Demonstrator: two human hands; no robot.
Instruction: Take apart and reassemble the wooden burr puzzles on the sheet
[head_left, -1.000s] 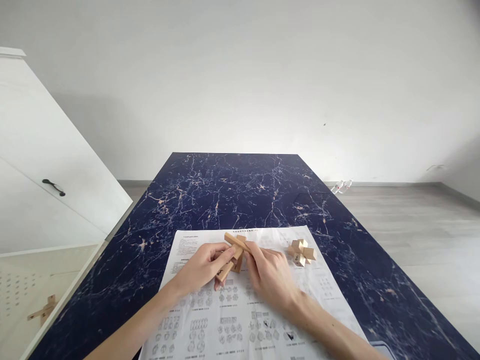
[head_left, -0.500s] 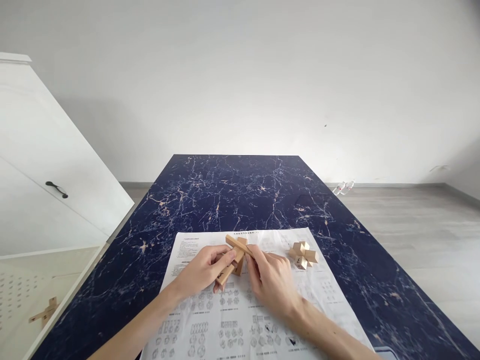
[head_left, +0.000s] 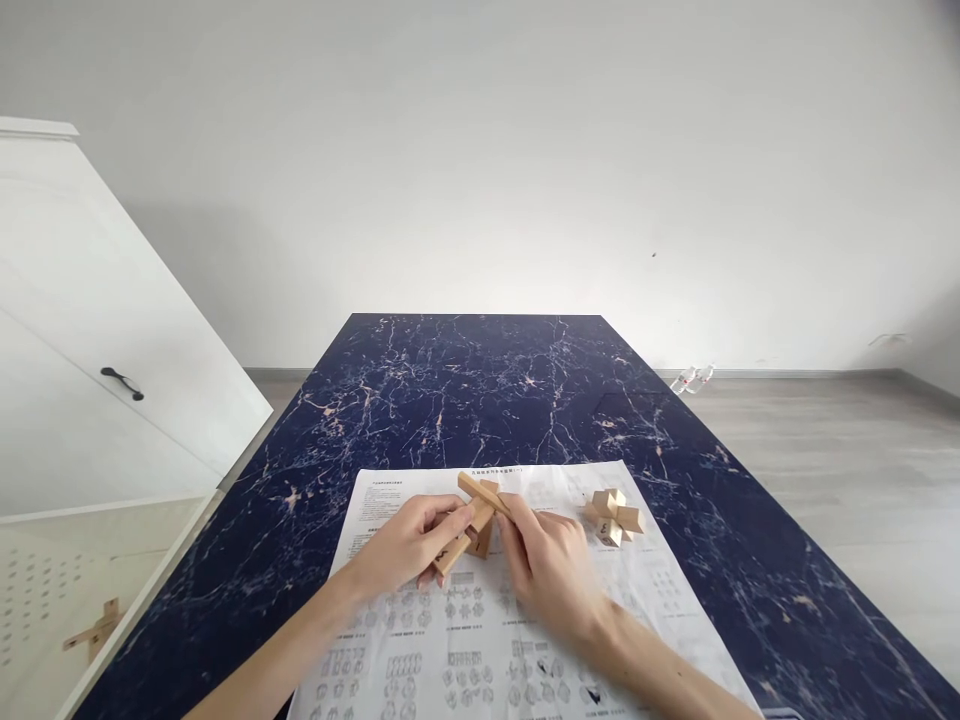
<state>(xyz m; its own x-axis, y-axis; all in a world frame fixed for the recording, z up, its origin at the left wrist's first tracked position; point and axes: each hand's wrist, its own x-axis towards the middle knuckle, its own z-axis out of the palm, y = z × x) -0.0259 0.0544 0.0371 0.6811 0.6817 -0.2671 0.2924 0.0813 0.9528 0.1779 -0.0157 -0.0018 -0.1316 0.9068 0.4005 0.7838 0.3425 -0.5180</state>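
Note:
Above the printed sheet, my left hand [head_left: 409, 540] is closed around crossed wooden puzzle pieces [head_left: 452, 552], with a dark mark on the end of one. My right hand [head_left: 551, 560] pinches the near end of a slim wooden bar [head_left: 478, 489], which slants across the top of those pieces. Whether the bar sits in a notch or only touches them, I cannot tell. To the right of my right hand, an assembled wooden burr puzzle [head_left: 615, 516] rests on the paper, a dark mark on its front face.
The instruction sheet [head_left: 390, 615], full of small diagrams, lies on a dark blue marbled table [head_left: 472, 390]. At left stands a white cabinet [head_left: 120, 300]; below it, a pale surface holds a wooden cross-shaped piece [head_left: 96, 630]. Clear bottles [head_left: 691, 379] are beyond the table's right edge.
The view has shifted slightly, so everything appears a little lower and to the right. Both hands keep their grips, and the pieces in them have turned only slightly.

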